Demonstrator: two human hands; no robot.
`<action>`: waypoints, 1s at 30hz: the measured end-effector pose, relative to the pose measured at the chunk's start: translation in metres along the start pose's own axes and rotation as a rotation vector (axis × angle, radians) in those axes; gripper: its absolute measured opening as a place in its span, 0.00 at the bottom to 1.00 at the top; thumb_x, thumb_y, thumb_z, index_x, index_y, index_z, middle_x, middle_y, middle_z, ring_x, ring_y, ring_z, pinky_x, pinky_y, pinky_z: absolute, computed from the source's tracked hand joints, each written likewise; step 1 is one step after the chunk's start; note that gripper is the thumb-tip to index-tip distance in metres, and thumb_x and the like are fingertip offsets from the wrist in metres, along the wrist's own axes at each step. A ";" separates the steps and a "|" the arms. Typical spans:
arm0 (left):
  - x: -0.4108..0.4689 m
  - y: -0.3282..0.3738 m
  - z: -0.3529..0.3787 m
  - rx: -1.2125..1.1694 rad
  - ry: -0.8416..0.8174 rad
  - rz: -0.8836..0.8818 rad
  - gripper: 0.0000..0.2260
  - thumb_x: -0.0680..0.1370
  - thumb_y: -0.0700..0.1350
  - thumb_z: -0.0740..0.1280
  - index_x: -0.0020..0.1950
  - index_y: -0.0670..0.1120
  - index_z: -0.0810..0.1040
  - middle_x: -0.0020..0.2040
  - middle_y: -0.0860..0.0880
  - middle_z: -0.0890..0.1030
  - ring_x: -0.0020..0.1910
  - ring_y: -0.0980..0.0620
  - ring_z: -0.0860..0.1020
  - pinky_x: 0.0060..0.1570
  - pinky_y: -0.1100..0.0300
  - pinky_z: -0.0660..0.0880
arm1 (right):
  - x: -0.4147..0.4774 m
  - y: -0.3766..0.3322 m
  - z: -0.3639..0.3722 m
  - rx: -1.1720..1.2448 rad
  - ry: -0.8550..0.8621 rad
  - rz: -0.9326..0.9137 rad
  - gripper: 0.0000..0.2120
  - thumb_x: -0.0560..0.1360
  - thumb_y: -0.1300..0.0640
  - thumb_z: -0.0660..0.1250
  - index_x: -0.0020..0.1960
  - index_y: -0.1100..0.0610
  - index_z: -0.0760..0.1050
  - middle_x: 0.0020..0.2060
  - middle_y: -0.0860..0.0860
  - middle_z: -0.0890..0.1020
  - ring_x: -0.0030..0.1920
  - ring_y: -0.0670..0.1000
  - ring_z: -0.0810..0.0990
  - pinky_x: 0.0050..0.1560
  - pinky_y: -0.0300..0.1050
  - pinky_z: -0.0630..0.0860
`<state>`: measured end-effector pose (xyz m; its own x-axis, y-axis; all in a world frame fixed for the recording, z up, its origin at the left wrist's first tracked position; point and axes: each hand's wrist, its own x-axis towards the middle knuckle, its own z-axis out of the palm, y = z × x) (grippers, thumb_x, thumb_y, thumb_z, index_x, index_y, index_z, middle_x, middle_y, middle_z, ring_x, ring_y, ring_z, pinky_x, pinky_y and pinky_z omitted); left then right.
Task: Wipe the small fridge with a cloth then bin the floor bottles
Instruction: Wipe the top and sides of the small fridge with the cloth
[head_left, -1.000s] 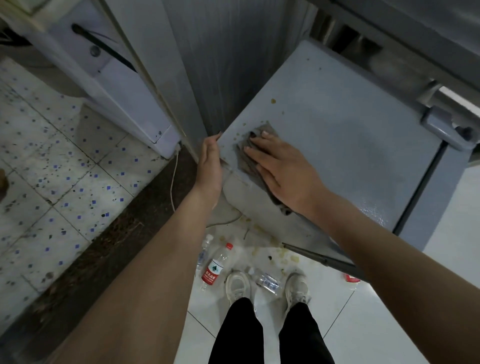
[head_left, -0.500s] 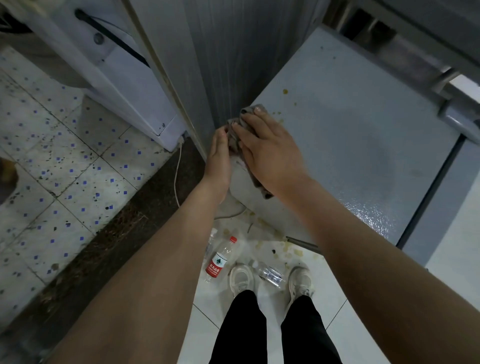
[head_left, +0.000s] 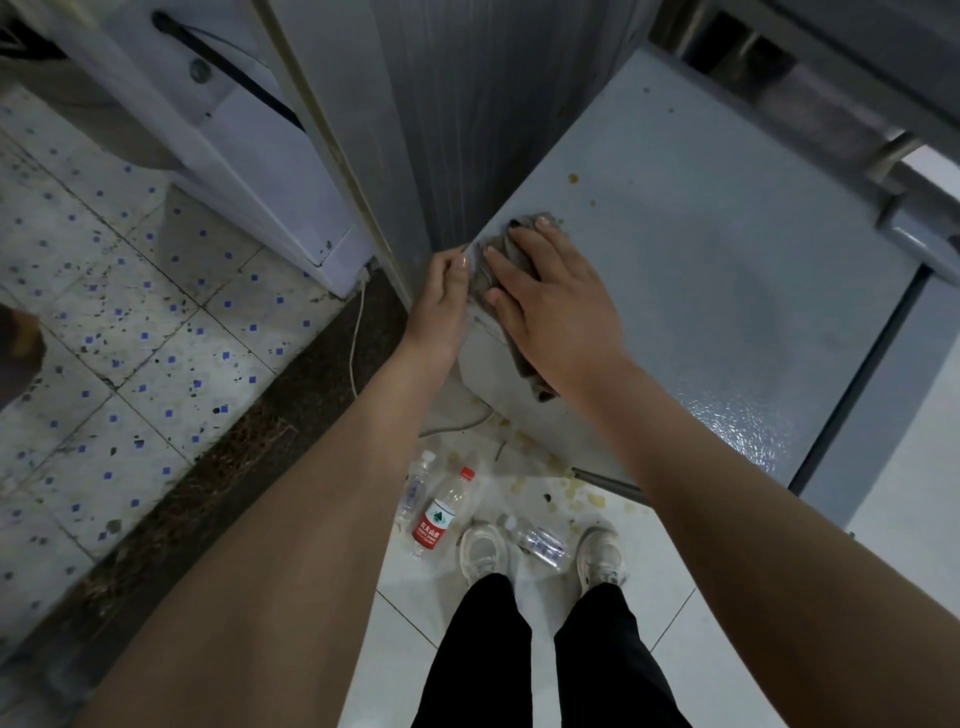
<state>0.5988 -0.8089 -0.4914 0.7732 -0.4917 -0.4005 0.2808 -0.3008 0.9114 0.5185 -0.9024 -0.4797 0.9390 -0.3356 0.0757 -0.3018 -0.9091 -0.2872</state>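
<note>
The small grey fridge (head_left: 727, 270) fills the right of the head view, its top spotted with yellowish stains. My right hand (head_left: 550, 301) presses a grey-brown cloth (head_left: 498, 260) flat on the top's near left corner, fingers straight. My left hand (head_left: 441, 301) rests against the fridge's left corner edge beside the cloth, fingers slightly curled on that edge. On the floor below lie three plastic bottles: a red-labelled one (head_left: 441, 512), a clear one (head_left: 413, 486) to its left, and a clear one (head_left: 537, 543) between my shoes.
A white appliance (head_left: 249, 140) with a cable (head_left: 356, 338) stands at the left beyond a dark threshold strip (head_left: 208, 467). A grey ribbed wall (head_left: 467, 104) rises behind the fridge's corner. Yellowish spills dot the white tiles (head_left: 571, 488). A metal rod (head_left: 608, 480) pokes out under my right arm.
My right hand slid the cloth from further right on the fridge top to its left corner beside my left hand, then shifted slightly. My left hand stayed at the corner edge.
</note>
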 end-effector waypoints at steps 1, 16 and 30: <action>0.001 0.000 -0.001 0.007 -0.005 -0.006 0.14 0.83 0.46 0.51 0.65 0.44 0.68 0.55 0.49 0.75 0.50 0.58 0.74 0.47 0.72 0.72 | 0.006 0.000 0.000 0.010 0.006 0.012 0.24 0.77 0.47 0.51 0.64 0.58 0.74 0.65 0.60 0.73 0.69 0.61 0.67 0.67 0.58 0.67; 0.003 -0.006 0.007 -0.021 0.094 0.011 0.07 0.83 0.46 0.52 0.55 0.47 0.67 0.48 0.52 0.74 0.45 0.58 0.73 0.45 0.67 0.72 | -0.006 0.006 -0.007 0.142 0.075 0.056 0.17 0.77 0.54 0.58 0.60 0.61 0.76 0.64 0.61 0.74 0.69 0.62 0.66 0.70 0.51 0.57; 0.003 -0.006 0.010 -0.071 0.139 -0.007 0.05 0.82 0.45 0.53 0.51 0.48 0.67 0.45 0.52 0.73 0.42 0.59 0.72 0.42 0.68 0.71 | 0.023 0.022 -0.014 0.208 0.036 0.113 0.19 0.78 0.54 0.60 0.68 0.59 0.69 0.68 0.56 0.69 0.72 0.56 0.60 0.72 0.46 0.51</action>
<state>0.5937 -0.8168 -0.4993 0.8409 -0.3705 -0.3946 0.3222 -0.2432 0.9149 0.5314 -0.9336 -0.4706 0.8934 -0.4447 0.0647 -0.3610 -0.7960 -0.4859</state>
